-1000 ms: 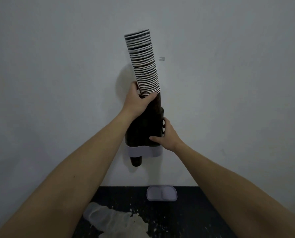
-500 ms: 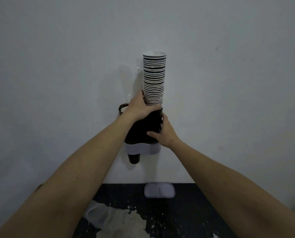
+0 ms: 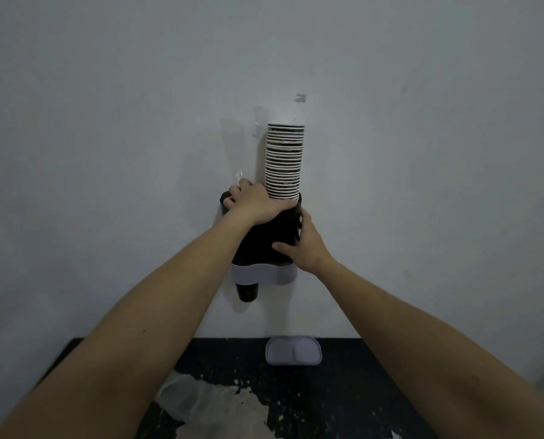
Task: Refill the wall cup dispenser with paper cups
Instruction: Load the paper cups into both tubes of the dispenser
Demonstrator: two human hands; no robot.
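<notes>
A dark two-tube cup dispenser [image 3: 265, 245] with a pale grey base band [image 3: 264, 275] hangs on the white wall. A tall stack of paper cups [image 3: 285, 160] with white rims stands upright in its right tube, rising well above the rim. My left hand [image 3: 258, 204] grips the foot of the stack at the tube's mouth, thumb across the front. My right hand [image 3: 305, 242] holds the right side of the dispenser body, thumb on its front. One dark cup [image 3: 246, 291] pokes out below the left tube.
A pale grey lid [image 3: 292, 354] lies on the black counter [image 3: 343, 391] against the wall. Crumpled clear plastic wrap [image 3: 200, 407] lies on the counter between my forearms. A small mark [image 3: 300, 98] is on the wall above the stack.
The cup stack has straightened from a left tilt and sunk deeper into the right tube. My left hand slid down with it to the tube's mouth; my right hand stayed on the dispenser.
</notes>
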